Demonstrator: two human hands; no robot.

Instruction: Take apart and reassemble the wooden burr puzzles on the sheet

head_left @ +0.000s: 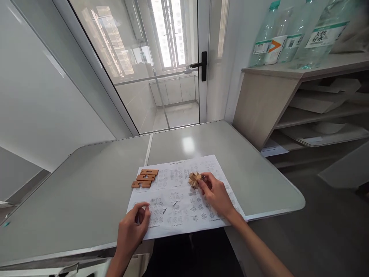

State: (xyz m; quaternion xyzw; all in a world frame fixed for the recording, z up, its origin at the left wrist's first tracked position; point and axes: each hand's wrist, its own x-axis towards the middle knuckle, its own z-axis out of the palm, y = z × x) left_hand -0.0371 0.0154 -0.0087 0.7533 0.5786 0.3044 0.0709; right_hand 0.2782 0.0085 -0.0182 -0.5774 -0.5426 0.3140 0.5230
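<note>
A printed instruction sheet [184, 181], white with many small diagrams, lies on the table, its near edge reaching slightly past the table edge. My right hand [216, 192] grips a small light-wood burr puzzle [194, 179] between thumb and fingers, over the upper right part of the sheet. The puzzle has several blocky points standing out. At the sheet's lower left corner rests my left hand [134, 223], its fingers curled toward the thumb with nothing visible in them. Three notched brown wooden pieces [146, 177] lie in a stepped row on the sheet's upper left.
The grey table [95, 196] has rounded corners and a seam [148, 148]. A glass door [175, 96] with a black handle [204, 66] stands behind it. On the right, a wooden shelf unit [268, 96] bears several plastic bottles [319, 38] and holds papers.
</note>
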